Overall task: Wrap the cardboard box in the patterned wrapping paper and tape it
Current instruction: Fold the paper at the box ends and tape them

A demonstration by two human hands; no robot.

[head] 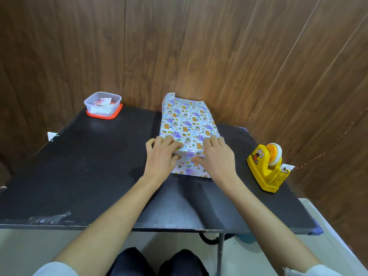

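Toward 12 o'clock on the black desk (99, 166), the cardboard box (189, 120) (likely light, stiff, under thin, slippery patterned wrapping paper (191, 171)) seems best held at its 6 o'clock corners, where the left hand (162, 154) and right hand (217, 156) press flat-fingered, gripping nothing.

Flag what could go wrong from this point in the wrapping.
1. The left hand and right hand both press the near fold of the wrapping paper; freeing one for the tape dispenser, standing apart to the right, may let it spring open.
2. The far flap stands unfolded and could loosen.
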